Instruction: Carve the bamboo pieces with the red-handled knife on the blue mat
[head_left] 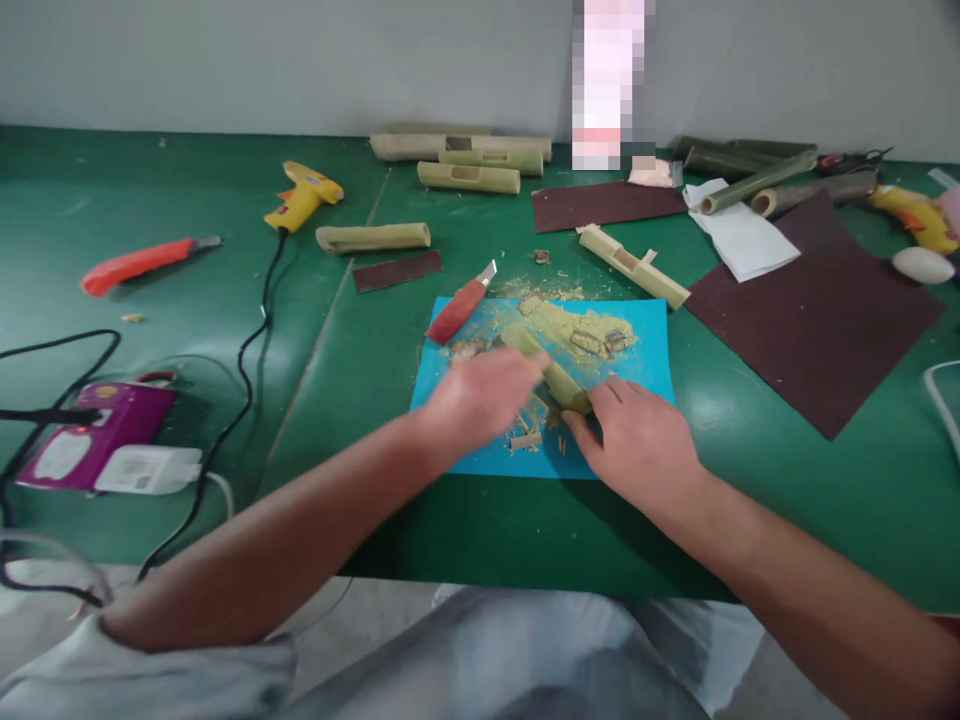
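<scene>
A short green bamboo tube lies slanted on a blue mat strewn with shavings and small bamboo chips. My right hand grips the tube's near end with curled fingers. My left hand is smeared by motion and lies over the tube's middle, fingertips touching it. A red-handled knife rests on the mat's far left corner, held by neither hand.
Several cut bamboo tubes lie at the back, one beside the mat. Dark sandpaper sheets cover the right side. A yellow glue gun, a red cutter, black cables and a purple box sit left.
</scene>
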